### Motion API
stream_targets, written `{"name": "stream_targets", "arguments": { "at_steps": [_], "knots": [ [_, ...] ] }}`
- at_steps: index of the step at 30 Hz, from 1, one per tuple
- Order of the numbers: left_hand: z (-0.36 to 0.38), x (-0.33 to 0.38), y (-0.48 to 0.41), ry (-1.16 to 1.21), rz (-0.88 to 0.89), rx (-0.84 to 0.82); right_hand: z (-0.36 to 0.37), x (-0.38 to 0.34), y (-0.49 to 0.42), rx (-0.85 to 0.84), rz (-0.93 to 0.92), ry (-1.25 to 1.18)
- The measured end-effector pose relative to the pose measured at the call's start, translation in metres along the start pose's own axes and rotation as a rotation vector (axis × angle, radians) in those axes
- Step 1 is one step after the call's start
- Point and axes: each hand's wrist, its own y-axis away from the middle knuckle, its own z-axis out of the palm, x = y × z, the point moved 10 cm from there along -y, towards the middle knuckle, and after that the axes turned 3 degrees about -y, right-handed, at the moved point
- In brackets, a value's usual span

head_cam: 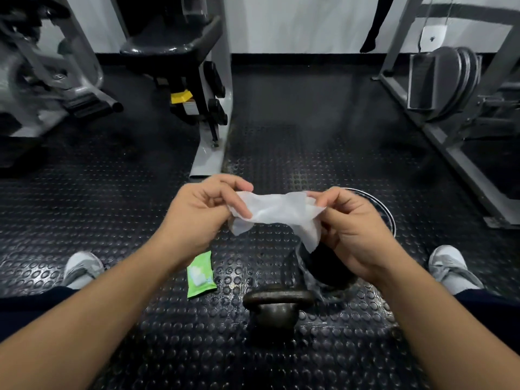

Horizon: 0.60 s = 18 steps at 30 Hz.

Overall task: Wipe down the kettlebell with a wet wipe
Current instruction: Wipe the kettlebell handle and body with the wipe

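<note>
While pinched by both hands' grip, left hand [197, 212], right hand [351, 232]: thin limp white wet wipe [277, 211], tear-prone; dark cast-iron kettlebell [277, 308] heavy, rigid, best steadied by handle.

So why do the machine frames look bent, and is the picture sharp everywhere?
Head view: the wide lens bows straight lines near the edges, such as the grey machine frame. The wet wipe, stretched between the left hand and right hand, looks slightly smeared. Overhead light glints on the studded floor mat; the kettlebell is dark, with little detail.

Gym machines [194, 80], studded floor [112, 209], perhaps a bin [332, 266].
</note>
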Motion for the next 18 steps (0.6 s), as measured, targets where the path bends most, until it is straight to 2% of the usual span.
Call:
{"name": "stream_targets", "arguments": {
  "at_steps": [2,4,9,11,14,16,18],
  "knots": [
    [-0.005,0.03,0.002,-0.206,0.223,-0.012,0.004,-0.018,0.001,-0.013,-0.113,0.082],
    [-0.003,0.048,0.007,-0.309,0.358,-0.071,0.003,-0.03,0.002,0.006,-0.189,0.165],
    [0.0,0.061,0.007,-0.401,0.342,-0.229,-0.002,-0.039,0.002,0.045,-0.218,0.326],
    [-0.008,0.062,0.007,-0.41,0.358,-0.199,-0.001,-0.039,0.003,0.04,-0.175,0.297],
    [-0.02,0.055,0.004,-0.31,0.278,-0.089,-0.009,-0.036,0.002,0.031,-0.102,0.168],
    [-0.016,0.044,0.002,-0.199,0.166,-0.096,-0.01,-0.031,-0.001,-0.003,-0.075,0.103],
    [-0.009,0.028,0.003,0.048,-0.007,-0.144,-0.004,-0.027,-0.001,-0.029,-0.074,0.067]
  ]
}}
